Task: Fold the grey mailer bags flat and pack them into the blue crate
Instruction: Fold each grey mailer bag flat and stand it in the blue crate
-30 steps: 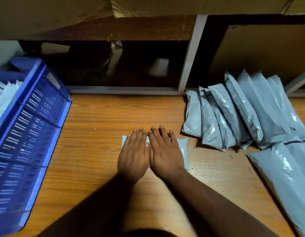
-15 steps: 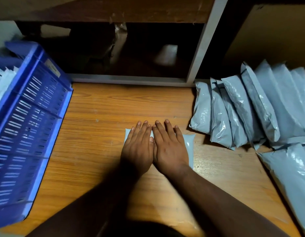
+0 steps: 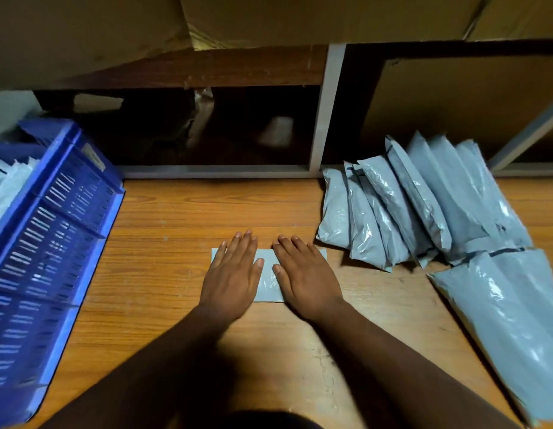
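Two hands laid flat on one folded grey mailer bag (image 3: 268, 281), palms down, fingers straight and held close together, gripping nothing. Left hand (image 3: 233, 274) over the bag's left part, right hand (image 3: 304, 275) over its right part. Half a second earlier: thumbs touching at the bag's middle. Now: drawn apart, with a strip of grey plastic bared between the thumbs. Judged as a smoothing stroke from centre outward, pressing air out and setting the fold; bag likely near ready for lifting.

Bag located on the wooden table (image 3: 182, 218), at centre, directly before the person. Long axis left to right, parallel to the table's near edge; short ends toward the blue crate (image 3: 56, 230) and toward the unfolded stack. Lying flat, not tilted.

Blue crate at the table's left, well apart from the bag, with pale bags already standing inside. Stack of grey mailer bags (image 3: 402, 205) at the right, leaning on one another, near the right hand but not touching it; several not yet folded.
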### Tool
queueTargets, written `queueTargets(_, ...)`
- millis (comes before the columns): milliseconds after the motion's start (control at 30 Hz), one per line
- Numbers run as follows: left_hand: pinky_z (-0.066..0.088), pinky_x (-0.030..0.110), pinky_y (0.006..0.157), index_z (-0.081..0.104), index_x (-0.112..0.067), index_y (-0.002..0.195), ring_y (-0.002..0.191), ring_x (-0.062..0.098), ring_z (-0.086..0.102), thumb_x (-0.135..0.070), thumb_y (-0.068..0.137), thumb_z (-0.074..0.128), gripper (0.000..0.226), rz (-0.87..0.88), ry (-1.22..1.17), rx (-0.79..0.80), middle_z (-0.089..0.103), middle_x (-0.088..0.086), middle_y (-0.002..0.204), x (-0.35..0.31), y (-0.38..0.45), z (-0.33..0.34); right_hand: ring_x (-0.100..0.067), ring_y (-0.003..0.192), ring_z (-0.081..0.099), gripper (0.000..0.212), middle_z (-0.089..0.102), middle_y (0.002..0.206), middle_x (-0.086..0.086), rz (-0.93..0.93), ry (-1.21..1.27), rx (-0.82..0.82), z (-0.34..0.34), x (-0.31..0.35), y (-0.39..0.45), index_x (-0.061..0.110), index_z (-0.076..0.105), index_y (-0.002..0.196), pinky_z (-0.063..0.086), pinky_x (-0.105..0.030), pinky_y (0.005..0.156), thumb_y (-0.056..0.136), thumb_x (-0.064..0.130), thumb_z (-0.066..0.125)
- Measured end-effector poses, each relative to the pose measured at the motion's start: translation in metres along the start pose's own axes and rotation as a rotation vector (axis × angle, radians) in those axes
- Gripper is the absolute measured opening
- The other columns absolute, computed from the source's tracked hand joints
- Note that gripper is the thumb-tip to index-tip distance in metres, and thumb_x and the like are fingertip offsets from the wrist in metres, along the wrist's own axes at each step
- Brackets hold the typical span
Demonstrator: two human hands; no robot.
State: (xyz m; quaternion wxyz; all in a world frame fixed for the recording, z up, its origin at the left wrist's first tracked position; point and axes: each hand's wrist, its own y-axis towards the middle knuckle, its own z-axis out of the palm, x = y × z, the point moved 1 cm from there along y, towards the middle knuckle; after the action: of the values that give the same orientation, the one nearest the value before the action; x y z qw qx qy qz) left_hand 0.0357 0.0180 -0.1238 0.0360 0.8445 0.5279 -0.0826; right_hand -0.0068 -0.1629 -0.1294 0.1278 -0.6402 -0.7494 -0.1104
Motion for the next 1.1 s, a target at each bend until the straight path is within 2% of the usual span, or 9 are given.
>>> queueTargets(167,0.018,0.041,0.127,0.036,-0.008,0.157,0.154,0.021,0.026,-0.045,0.109,0.006,0.068,0.019,0.021,-0.034,0.035,0.007,0.163,0.002,-0.002,0.007,-0.031,0.152,0.032,0.055,0.040,0.163,-0.007,-0.025,-0.053,-0.037,0.005,-0.002,-0.001,0.013,0.041,0.157,0.024,-0.050,0.123,0.112,0.041,0.023)
queueTargets(300,0.022,0.044,0.126,0.041,-0.005,0.154,0.153,0.024,0.028,-0.037,0.110,0.021,0.058,0.051,0.012,-0.079,0.039,0.010,0.161,0.004,0.001,0.011,-0.030,0.154,0.027,0.056,0.035,0.166,-0.006,-0.017,-0.085,-0.009,0.007,-0.003,0.002,0.013,0.038,0.158,0.022,-0.051,0.124,0.112,0.040,0.022)
queueTargets(400,0.018,0.041,0.127,0.037,-0.008,0.157,0.154,0.023,0.025,-0.042,0.109,0.010,0.064,0.021,0.034,-0.021,0.035,0.008,0.163,0.002,-0.001,0.009,-0.029,0.155,0.024,0.056,0.033,0.166,-0.006,-0.013,-0.080,0.010,0.009,-0.003,-0.001,0.014,0.037,0.159,0.021,-0.051,0.124,0.112,0.040,0.020)
queueTargets(500,0.011,0.039,0.129,0.024,-0.016,0.162,0.157,0.017,0.015,-0.059,0.102,-0.010,0.082,-0.014,-0.028,0.004,0.022,0.002,0.169,0.002,0.000,0.007,-0.026,0.157,0.019,0.057,0.028,0.169,-0.002,-0.014,-0.023,0.051,0.007,-0.005,0.001,0.018,0.031,0.161,0.019,-0.050,0.125,0.112,0.043,0.018)
queueTargets(600,0.009,0.040,0.129,0.019,-0.021,0.164,0.157,0.012,0.008,-0.071,0.097,-0.008,0.087,-0.044,-0.152,-0.008,0.012,-0.006,0.169,0.006,-0.003,0.001,-0.023,0.158,0.016,0.062,0.024,0.170,0.000,0.017,0.047,0.082,-0.003,-0.003,0.003,0.020,0.028,0.162,0.014,-0.050,0.127,0.109,0.048,0.014)
queueTargets(667,0.014,0.042,0.128,0.030,-0.020,0.161,0.156,0.013,0.016,-0.065,0.103,0.000,0.080,-0.021,-0.165,-0.063,0.024,-0.004,0.167,0.005,-0.004,-0.004,-0.025,0.155,0.025,0.062,0.035,0.165,-0.003,0.013,0.036,0.038,-0.009,0.006,0.006,0.017,0.038,0.158,0.019,-0.052,0.126,0.108,0.047,0.015)
queueTargets(767,0.020,0.044,0.127,0.040,-0.014,0.156,0.154,0.017,0.026,-0.053,0.106,-0.002,0.076,0.015,-0.104,-0.049,0.038,0.002,0.162,0.003,-0.006,-0.002,-0.028,0.151,0.034,0.056,0.046,0.159,-0.007,-0.026,-0.014,-0.002,-0.001,0.023,0.008,0.014,0.046,0.153,0.024,-0.053,0.123,0.110,0.040,0.021)
queueTargets(933,0.031,0.048,0.122,0.048,-0.008,0.151,0.149,0.025,0.037,-0.042,0.109,0.001,0.071,0.020,-0.013,-0.021,0.047,0.008,0.156,0.001,-0.009,0.002,-0.028,0.155,0.025,0.054,0.037,0.165,-0.006,-0.024,-0.098,-0.040,0.016,0.029,0.003,0.013,0.036,0.159,0.020,-0.052,0.124,0.113,0.037,0.023)
queueTargets(1100,0.031,0.048,0.122,0.051,-0.006,0.148,0.149,0.028,0.037,-0.032,0.107,0.021,0.057,0.040,0.039,-0.039,0.048,0.009,0.155,0.000,-0.003,0.005,-0.028,0.157,0.020,0.053,0.035,0.165,-0.005,-0.003,-0.098,-0.037,0.019,0.027,0.010,0.013,0.037,0.159,0.016,-0.050,0.126,0.112,0.036,0.024)
